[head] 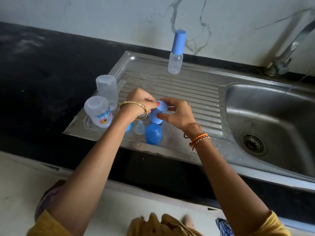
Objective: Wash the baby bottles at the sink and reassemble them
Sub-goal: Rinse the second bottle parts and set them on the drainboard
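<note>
In the middle of the frame both hands meet over the ribbed drainboard (170,92) of a steel sink and hold one blue bottle cap (157,113). The cap is of opaque light-blue plastic, with a rounded dome and a wider open mouth that is turned down toward the lower edge of the frame. The left hand (139,104) pinches it from the left side with curled fingers and the thumb, and the right hand (177,111) grips it from the right side, its thumb pressed on the lower rim. I count three clear bottles: two stand upside down without caps at the left edge of the drainboard, a plain bottle (107,90) behind and a printed bottle (98,111) with a colourful picture in front, and one assembled bottle (176,51) with a tall blue cap stands upright at the upper centre, near the back rim. Blue caps are three in total, with a second loose cap (153,136) lying just below the hands. One clear teat (139,126) stands beside it, and one blue ring (129,127) is partly hidden by the left wrist. The sink basin (272,113) is at the right side.
</note>
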`<state>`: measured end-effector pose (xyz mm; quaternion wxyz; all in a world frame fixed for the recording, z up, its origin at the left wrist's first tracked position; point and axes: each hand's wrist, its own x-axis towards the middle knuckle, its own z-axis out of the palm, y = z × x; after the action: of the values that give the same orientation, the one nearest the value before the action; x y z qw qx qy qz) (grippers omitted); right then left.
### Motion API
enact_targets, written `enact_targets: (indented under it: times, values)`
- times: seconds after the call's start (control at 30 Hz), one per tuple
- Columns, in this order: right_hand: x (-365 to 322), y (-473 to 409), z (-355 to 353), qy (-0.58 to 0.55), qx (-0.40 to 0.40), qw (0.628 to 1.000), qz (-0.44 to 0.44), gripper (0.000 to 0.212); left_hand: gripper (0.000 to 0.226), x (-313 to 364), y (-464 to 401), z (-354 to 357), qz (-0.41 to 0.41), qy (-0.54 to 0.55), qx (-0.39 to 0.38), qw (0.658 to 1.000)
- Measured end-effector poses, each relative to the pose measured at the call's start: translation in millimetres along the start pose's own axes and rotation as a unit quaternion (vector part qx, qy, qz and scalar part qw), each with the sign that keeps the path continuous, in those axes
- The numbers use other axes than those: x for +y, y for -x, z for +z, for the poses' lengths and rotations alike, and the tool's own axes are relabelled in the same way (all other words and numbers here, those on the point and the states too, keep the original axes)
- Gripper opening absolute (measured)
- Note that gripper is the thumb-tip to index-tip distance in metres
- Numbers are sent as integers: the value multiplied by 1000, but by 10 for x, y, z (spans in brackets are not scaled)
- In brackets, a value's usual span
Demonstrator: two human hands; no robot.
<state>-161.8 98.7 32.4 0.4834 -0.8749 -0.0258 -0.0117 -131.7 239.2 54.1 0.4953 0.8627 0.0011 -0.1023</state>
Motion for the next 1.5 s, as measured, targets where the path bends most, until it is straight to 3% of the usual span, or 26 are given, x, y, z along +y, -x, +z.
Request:
enact_targets:
  times: [0.33,0.63,0.77,0.9,1.07,1.17,1.33,1.43,1.5]
  values:
    - [11,-26,39,-43,-24,997,57,40,19,-19,-11,-2,-10,-39,17,999]
    - [49,-62,-41,-67,59,993,83,29,27,131,102,-52,66,-86,68,992]
    - [44,-12,-208,-81,123,986,83,23,23,335,189,107,138,-46,64,987]
    - [129,163,-521,-89,242,961,95,18,18,569,244,472,175,1,12,985]
    - [478,506,-1099,-32,386,916,104,22,18,767,324,1151,171,36,-72,982]
    - [787,653,-1486,3,426,895,132,23,20,879,339,1660,145,56,-118,981]
    - [1363,886,-2055,54,380,911,152,17,22,1086,285,2588,67,76,-150,984]
    - [1692,953,-2353,104,302,932,171,16,22,1141,236,3064,36,71,-130,988]
    - [1899,935,-2552,156,206,947,191,23,24,1165,191,3299,5,98,-96,991]
